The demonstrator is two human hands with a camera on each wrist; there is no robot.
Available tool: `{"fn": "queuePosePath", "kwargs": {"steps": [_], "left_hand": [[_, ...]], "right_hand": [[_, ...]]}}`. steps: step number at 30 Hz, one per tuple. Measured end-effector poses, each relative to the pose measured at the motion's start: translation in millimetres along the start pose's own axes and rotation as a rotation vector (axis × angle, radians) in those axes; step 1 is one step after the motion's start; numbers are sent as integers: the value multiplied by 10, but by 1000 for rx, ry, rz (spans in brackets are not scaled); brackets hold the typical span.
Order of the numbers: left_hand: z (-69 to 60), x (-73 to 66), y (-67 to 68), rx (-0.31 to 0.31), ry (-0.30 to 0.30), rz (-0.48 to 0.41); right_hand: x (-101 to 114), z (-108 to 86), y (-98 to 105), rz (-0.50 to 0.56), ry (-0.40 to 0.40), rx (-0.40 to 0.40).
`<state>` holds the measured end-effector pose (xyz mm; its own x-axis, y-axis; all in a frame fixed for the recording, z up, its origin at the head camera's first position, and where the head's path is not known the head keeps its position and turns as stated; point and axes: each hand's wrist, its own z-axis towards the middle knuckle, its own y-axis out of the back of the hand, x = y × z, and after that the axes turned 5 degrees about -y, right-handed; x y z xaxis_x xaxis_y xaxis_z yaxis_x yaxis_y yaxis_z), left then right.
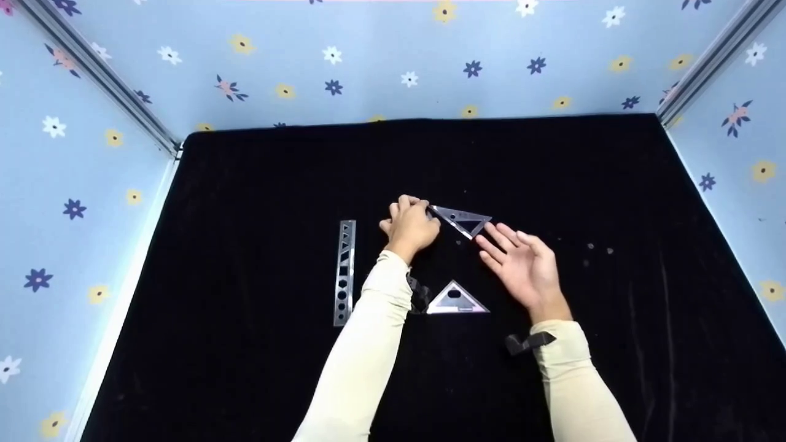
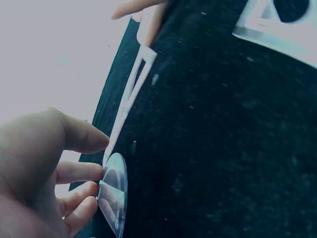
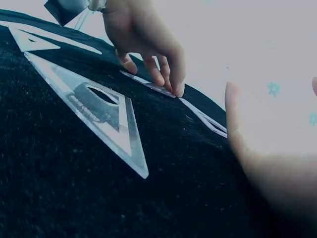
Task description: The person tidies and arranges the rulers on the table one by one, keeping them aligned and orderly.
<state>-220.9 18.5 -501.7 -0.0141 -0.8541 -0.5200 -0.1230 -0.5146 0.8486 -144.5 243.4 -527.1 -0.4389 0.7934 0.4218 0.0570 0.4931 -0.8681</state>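
Observation:
My left hand (image 1: 410,226) reaches down to a clear protractor (image 2: 115,186), its fingertips touching the flat edge and its thumb beside one end. The hand hides most of that protractor in the head view. A long, narrow set square (image 1: 443,215) lies to its right, one tip close to the protractor. With fingers extended and palm turned up, my right hand (image 1: 522,267) has its fingertips at the set square's right corner; whether they touch it I cannot tell. Nearer to me lies a wider triangular set square (image 1: 457,302) with an oval cut-out.
A straight template ruler (image 1: 344,273) with a row of cut-out shapes lies left of my left forearm. Black cloth (image 1: 245,245) covers the table. Flowered blue panels (image 1: 393,55) stand around the back and sides. Small specks (image 1: 599,248) dot the cloth at right.

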Motion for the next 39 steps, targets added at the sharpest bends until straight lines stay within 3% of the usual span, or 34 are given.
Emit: {"fn": "queuePosePath", "kwargs": {"steps": [5,17,25,39], "left_hand": [[28,19,17,-10,46,-125],[46,44,70,-36,128,-315],[40,88,102,-63,123,-407],[-181,85,113,-124,67,-477]], "right_hand": [[16,7,12,21,5,-40],[4,-1,6,35,35,-67],[-4,11,-3,31,64,-61],[-30,-20,-56,-84,139,-142]]}}
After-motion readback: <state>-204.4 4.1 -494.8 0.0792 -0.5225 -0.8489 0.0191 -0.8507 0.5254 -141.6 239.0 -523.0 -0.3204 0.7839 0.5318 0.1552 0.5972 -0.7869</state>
